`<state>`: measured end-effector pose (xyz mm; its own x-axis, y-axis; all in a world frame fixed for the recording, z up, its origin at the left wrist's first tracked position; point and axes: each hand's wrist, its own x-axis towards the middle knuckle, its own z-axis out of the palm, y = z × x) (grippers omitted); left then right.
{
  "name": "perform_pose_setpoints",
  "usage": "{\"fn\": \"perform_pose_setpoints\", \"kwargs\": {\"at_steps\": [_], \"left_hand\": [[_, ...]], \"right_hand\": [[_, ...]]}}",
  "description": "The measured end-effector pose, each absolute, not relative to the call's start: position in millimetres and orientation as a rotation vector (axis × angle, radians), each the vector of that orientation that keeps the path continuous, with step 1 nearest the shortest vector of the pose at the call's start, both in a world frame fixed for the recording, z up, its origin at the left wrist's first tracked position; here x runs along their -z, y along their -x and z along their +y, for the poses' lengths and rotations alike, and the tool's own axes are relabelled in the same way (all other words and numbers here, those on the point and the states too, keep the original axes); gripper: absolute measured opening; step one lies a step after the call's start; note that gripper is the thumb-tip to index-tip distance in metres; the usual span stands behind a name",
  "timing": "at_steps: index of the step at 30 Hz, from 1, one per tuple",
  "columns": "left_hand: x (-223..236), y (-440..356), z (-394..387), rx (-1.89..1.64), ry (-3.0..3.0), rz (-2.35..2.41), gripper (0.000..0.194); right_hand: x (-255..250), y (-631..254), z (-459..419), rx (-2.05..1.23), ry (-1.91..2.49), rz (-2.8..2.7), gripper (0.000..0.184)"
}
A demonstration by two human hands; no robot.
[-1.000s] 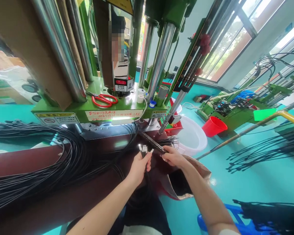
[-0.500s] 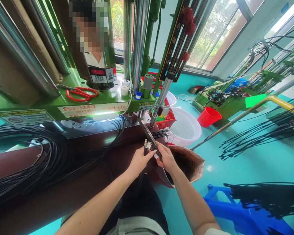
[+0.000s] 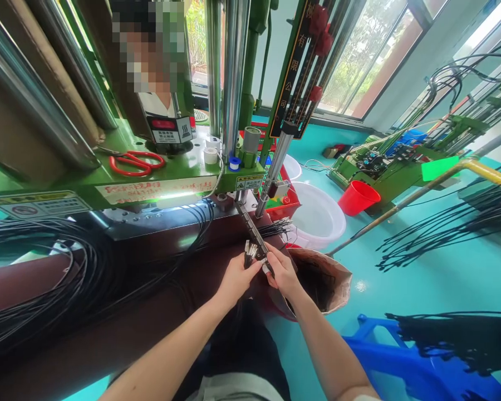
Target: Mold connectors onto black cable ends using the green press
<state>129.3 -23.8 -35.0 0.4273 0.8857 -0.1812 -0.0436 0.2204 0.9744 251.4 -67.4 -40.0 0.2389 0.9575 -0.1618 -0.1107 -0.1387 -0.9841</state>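
Note:
A bunch of black cables with silver metal plugs [image 3: 250,252] stands up out of my left hand [image 3: 236,278], whose fingers are wrapped round it. My right hand [image 3: 282,272] is closed at the near end of a long, dark slotted metal bar [image 3: 253,229], which slants away toward the machine. The thumb and fingertips of both hands almost meet at that end of the bar. Something small and white shows at my right fingertips; I cannot make out whether it is a finger cover or a part. More cable ends [image 3: 278,227] lie just beyond the bar.
The green press [image 3: 183,167] stands ahead, with red-handled scissors [image 3: 137,162] on its ledge. Coiled black cables [image 3: 83,273] lie at left. On the right are a lined bin [image 3: 338,287], a white tub [image 3: 323,223], a red bucket [image 3: 359,198] and a blue stool [image 3: 384,356]. A person is behind the press.
The camera view has shifted slightly. Both hands stay at the bar's near end, with only small finger movement; the cable bunch remains in my left hand.

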Motion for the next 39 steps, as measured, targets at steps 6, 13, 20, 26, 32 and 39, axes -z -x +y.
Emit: {"fn": "perform_pose_setpoints", "kwargs": {"at_steps": [6,13,20,26,32,39], "left_hand": [[39,-127,-22,-0.743,-1.071,0.893,0.028],[28,-120,-12,-0.905,-0.709,0.797,0.03],[29,-130,-15,-0.579,-0.887,0.879,0.031],[24,-126,-11,-0.515,-0.871,0.853,0.031],[26,-123,-8,-0.493,-0.882,0.876,0.033],[34,-117,-3,-0.87,-0.982,0.946,0.034]], "right_hand": [[40,-247,-66,-1.111,1.39,-0.949,0.05],[43,-249,-68,-1.186,1.289,-0.669,0.057],[40,-251,-69,-1.229,1.306,-0.693,0.053],[37,-253,-69,-1.24,1.303,-0.74,0.053],[42,-253,-71,-1.162,1.386,-1.0,0.052],[38,-253,-67,-1.267,1.325,-0.799,0.05]]}}
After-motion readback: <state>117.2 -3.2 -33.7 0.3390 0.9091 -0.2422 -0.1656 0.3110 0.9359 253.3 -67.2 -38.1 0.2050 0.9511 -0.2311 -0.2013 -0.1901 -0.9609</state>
